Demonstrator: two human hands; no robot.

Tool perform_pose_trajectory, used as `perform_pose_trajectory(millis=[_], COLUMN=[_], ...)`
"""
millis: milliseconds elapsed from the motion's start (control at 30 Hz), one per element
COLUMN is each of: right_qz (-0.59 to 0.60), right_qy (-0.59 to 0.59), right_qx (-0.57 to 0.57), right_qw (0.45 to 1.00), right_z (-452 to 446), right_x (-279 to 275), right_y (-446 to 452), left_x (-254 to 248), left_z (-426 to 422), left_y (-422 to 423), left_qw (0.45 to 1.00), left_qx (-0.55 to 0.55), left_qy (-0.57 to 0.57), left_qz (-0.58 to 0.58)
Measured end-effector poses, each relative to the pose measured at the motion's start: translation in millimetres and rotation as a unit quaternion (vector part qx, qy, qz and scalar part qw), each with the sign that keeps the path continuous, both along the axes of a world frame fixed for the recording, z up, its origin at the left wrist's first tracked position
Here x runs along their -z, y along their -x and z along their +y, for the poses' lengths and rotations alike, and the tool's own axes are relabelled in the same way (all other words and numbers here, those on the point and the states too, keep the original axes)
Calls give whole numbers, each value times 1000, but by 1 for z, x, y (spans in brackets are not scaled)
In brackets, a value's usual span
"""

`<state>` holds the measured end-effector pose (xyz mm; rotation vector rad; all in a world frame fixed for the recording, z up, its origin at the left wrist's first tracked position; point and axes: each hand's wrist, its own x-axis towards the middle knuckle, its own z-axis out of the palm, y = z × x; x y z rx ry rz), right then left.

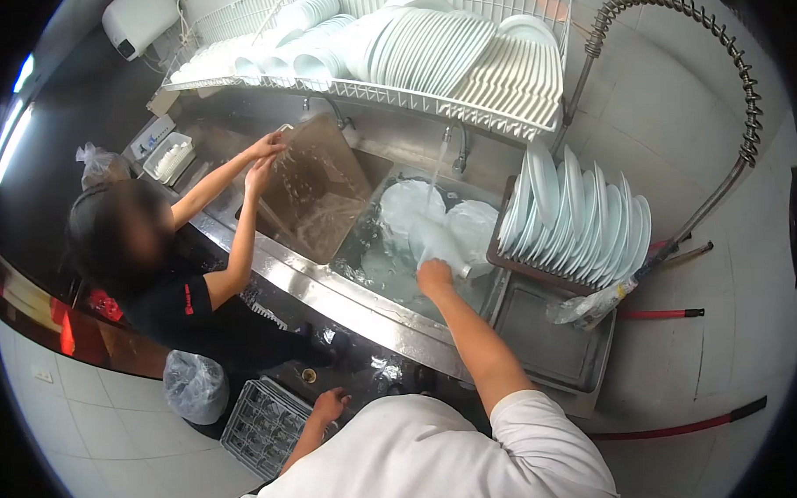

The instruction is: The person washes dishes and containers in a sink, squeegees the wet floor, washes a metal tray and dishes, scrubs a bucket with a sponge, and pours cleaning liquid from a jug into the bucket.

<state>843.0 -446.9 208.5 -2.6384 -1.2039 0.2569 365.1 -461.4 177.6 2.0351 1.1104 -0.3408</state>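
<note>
My right hand (435, 278) is closed on the near end of a white piece of dishware (437, 244), whose exact kind I cannot make out. It is tilted at the surface of a water-filled sink (373, 269), under a running tap (447, 135). Round white plates (412, 206) lie in the water just beyond it. My left hand (332, 404) hangs low by my side, above the dark floor. Its fingers are loosely bent and apart, and nothing shows in them.
Stacked white plates (575, 221) stand in a brown tray at the right. A wire rack (499, 114) of dishes spans the wall. At the left sink, a co-worker (167, 275) tilts a brown tub (321, 159). A coiled spray hose (743, 70) arches right; a grey crate (264, 429) sits below left.
</note>
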Motion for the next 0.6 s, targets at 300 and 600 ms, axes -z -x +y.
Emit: perform_pose_trajectory(millis=[300, 600], right_qz=[211, 216], right_qy=[-269, -327], right_qx=[266, 111], right_qw=[901, 913], right_z=[48, 196], right_x=[-35, -94], right_y=[-18, -3], left_x=[37, 64], left_z=[-10, -57], left_y=[96, 161], left_qw=[994, 970], left_qx=[-110, -239], left_qy=[-15, -20], left_qz=[-16, 38])
